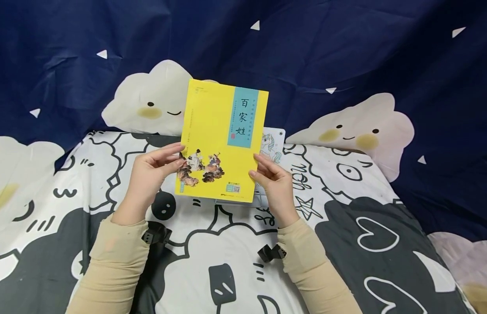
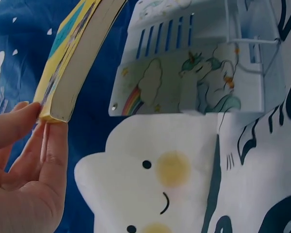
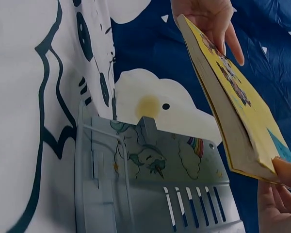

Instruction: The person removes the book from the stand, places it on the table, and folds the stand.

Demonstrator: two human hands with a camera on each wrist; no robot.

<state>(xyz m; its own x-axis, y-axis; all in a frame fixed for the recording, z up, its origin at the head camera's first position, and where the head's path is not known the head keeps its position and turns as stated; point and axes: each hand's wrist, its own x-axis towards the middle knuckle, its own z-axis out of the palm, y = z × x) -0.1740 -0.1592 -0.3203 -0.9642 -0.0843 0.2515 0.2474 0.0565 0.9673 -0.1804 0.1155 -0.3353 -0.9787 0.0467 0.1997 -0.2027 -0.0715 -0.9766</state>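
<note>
A yellow paperback book [image 1: 208, 126] with a blue title panel and small painted figures is held up, cover towards the head camera. My left hand [image 1: 151, 176] pinches its left edge low down, thumb in front. On the opposite edge, my right hand [image 1: 277, 185] grips it between thumb and fingers. Both wrist views show the book's thick page block, with the book closed. Behind it stands a pale book stand [image 2: 157, 90] printed with a unicorn, a rainbow and a cloud; it has slots and a wire bracket. In the head view the book hides most of this stand.
Beneath the arms spreads a black-and-white cartoon cloth [image 1: 235, 244]. A dark blue curtain [image 1: 306, 52] with white triangles and smiling clouds hangs behind. Each wrist wears a small black camera, such as the left wrist camera [image 1: 157, 234].
</note>
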